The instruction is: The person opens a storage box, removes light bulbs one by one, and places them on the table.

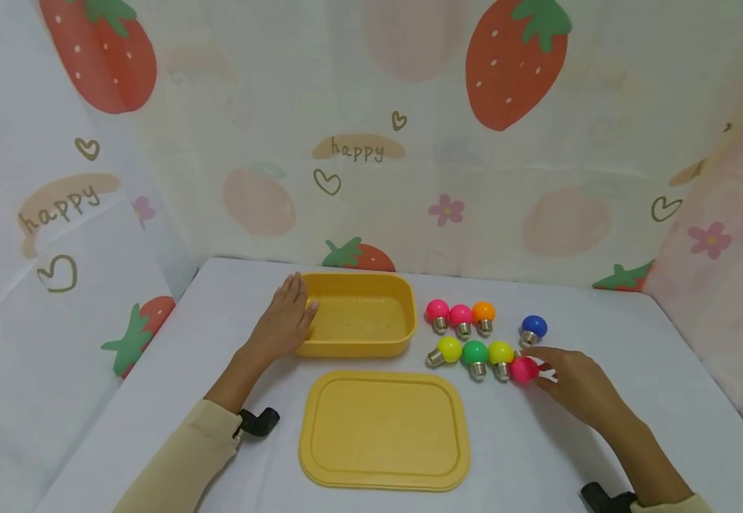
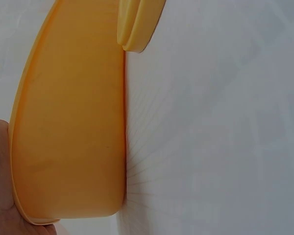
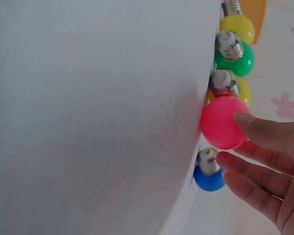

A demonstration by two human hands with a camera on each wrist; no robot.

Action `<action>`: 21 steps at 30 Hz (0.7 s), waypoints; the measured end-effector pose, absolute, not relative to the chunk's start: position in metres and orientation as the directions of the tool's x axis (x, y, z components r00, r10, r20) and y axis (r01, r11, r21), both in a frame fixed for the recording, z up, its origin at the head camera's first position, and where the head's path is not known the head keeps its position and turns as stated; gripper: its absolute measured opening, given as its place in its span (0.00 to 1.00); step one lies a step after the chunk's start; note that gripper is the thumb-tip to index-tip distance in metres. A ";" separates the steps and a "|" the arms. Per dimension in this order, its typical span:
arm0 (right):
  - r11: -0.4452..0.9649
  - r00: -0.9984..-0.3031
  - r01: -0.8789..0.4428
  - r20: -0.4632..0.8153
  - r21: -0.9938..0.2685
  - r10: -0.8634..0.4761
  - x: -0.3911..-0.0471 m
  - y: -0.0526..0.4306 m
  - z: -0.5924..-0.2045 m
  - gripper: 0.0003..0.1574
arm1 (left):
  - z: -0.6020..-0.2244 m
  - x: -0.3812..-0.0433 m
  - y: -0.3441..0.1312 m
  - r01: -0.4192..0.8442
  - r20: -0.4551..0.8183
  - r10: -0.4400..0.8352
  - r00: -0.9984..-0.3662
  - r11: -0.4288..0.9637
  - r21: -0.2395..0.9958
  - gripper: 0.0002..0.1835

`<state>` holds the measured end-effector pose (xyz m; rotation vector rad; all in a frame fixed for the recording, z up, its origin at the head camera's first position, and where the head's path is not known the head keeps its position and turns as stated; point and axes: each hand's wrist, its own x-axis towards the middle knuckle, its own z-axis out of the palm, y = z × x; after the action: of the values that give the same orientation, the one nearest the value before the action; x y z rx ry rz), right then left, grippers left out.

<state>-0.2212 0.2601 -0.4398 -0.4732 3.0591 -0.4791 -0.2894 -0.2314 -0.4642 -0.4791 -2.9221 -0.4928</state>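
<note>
My left hand (image 1: 284, 320) lies against the left rim of a yellow plastic box (image 1: 352, 350), its fingers stretched along the edge. The left wrist view shows part of that hand at the box's lip. With thumb and fingers, my right hand (image 1: 576, 385) pinches a pink light bulb (image 1: 524, 370) at the right end of the front row. In the right wrist view, the thumb presses the round pink bulb (image 3: 224, 122). Beside it is a yellow bulb (image 1: 501, 353), then a green bulb (image 1: 475, 353) and another yellow bulb (image 1: 449, 349).
Behind the front row lie two pink bulbs, one of them at the left end (image 1: 437, 311), and an orange bulb (image 1: 484, 312). A blue bulb (image 1: 533, 327) lies apart, behind the right hand. A yellow lid (image 1: 384, 431) lies flat before the box on the white table (image 1: 256, 470).
</note>
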 end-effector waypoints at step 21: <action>0.924 -0.934 -0.339 0.185 -0.176 -0.307 -0.229 0.256 -0.406 0.29 | -0.453 -0.283 -0.249 0.319 0.148 0.282 -0.948 0.859 0.400 0.37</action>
<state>-0.2287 0.2563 -0.4062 -0.5457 3.2322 -0.3408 -0.2832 -0.2492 -0.4533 -0.4771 -2.9475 -0.6558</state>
